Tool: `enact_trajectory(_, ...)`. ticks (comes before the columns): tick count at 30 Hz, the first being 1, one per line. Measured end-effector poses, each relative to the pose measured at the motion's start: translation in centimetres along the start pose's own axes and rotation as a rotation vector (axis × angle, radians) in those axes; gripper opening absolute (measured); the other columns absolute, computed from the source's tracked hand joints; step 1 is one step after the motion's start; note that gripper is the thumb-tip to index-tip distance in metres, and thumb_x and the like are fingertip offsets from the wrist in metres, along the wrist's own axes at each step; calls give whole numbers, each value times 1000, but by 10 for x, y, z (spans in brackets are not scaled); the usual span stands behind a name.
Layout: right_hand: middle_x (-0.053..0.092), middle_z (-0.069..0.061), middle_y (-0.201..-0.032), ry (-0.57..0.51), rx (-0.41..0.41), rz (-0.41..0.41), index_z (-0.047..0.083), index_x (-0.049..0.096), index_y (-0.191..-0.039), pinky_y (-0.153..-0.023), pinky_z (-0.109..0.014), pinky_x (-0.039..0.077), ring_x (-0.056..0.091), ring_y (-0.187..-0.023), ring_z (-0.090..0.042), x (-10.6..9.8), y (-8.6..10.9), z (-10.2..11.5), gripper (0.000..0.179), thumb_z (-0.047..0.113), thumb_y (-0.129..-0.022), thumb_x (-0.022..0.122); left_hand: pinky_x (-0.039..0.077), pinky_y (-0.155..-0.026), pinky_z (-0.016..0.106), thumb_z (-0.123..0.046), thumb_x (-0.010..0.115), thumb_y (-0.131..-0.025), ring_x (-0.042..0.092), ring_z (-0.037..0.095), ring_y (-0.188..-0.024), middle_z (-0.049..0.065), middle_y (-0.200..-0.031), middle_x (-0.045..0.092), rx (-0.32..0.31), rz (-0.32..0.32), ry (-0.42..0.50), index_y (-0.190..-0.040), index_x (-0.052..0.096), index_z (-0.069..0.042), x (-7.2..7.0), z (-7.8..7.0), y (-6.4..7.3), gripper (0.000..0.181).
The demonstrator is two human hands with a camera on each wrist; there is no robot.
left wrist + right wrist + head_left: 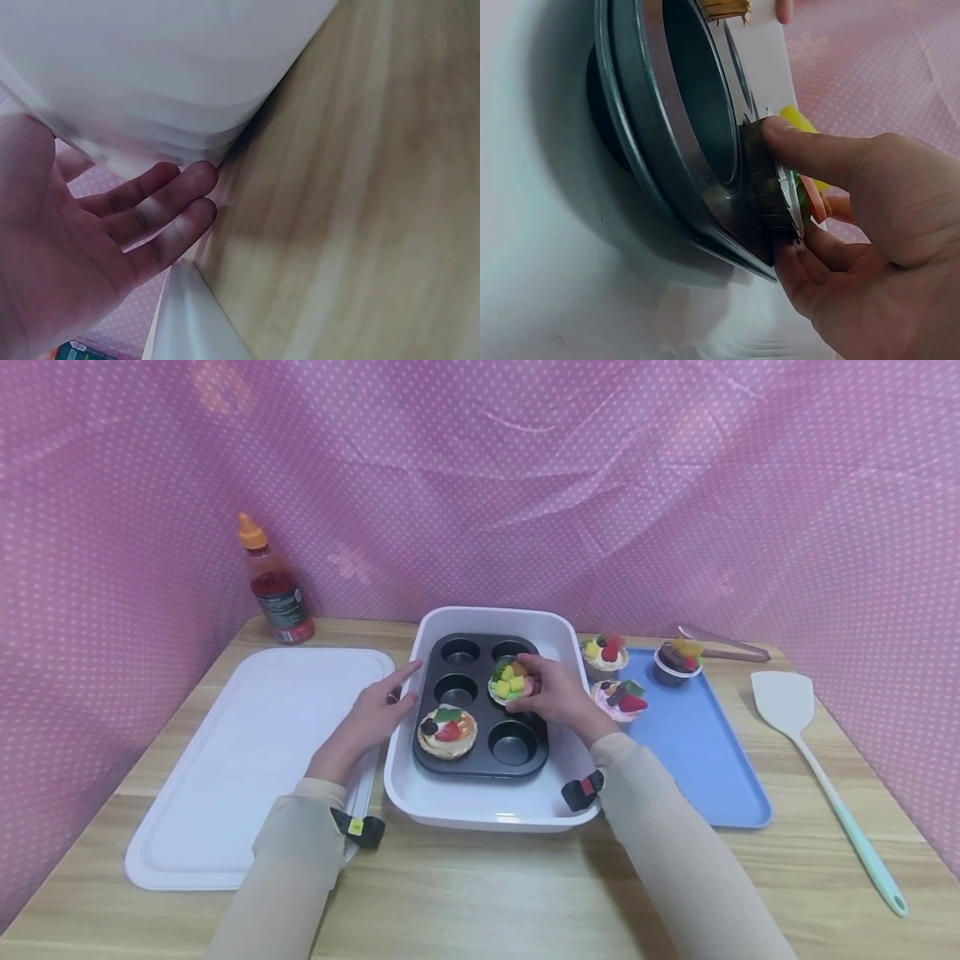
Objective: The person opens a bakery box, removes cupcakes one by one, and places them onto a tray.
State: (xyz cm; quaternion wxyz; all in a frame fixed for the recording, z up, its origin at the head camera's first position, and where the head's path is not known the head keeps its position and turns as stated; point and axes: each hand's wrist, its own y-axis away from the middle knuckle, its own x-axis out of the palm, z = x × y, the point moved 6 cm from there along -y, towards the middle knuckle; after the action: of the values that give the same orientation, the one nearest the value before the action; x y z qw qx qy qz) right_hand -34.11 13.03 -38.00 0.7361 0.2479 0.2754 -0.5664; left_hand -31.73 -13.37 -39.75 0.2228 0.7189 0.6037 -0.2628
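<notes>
My right hand (558, 693) pinches a cupcake (507, 683) topped with yellow and green fruit pieces, over the middle cup on the right side of a dark muffin tin (482, 718). In the right wrist view the cupcake's dark wrapper (769, 187) is between thumb and fingers, right at the tin's surface. Another cupcake (447, 733), with cream, a strawberry and a dark berry, sits at the tin's front left cup. The tin lies inside a white tub (487, 821). My left hand (369, 720) is at the tub's left rim, its fingers loosely extended against the outer wall.
On the left lie a white tray (247, 760) and, behind it, a sauce bottle (281, 597). To the right, a blue tray (701, 752) bears a chocolate cupcake (675, 664); two fruit cupcakes (604, 653) stand by its left edge. Tongs (723, 645) and a spatula (783, 702) lie beyond.
</notes>
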Motion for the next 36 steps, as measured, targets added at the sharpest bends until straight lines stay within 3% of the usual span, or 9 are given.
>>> enact_trajectory(14,50,-12,-153,-3,5,-3,6,40,-154,-117,-44,39,52,-129,-27,0,1,0,83,12,-83,83,48,-88,44,-26,50,-102,55,32,-106,23,-127,59,10,3,1,-158,35,-28,0,1,-1,58)
enact_trajectory(23,49,-11,-153,-7,3,-2,7,40,-154,-117,-44,39,52,-126,-27,0,1,0,82,11,-83,82,48,-90,45,-29,49,-102,54,33,-108,21,-130,58,-16,5,-6,-158,34,-31,0,0,-1,58)
enact_trajectory(36,49,-12,-153,-25,-17,-8,5,41,-153,-117,-43,40,52,-127,-26,-1,3,1,81,8,-83,81,48,-86,42,-27,50,-102,55,31,-103,21,-117,61,10,-12,-1,-158,36,-28,1,2,-2,58)
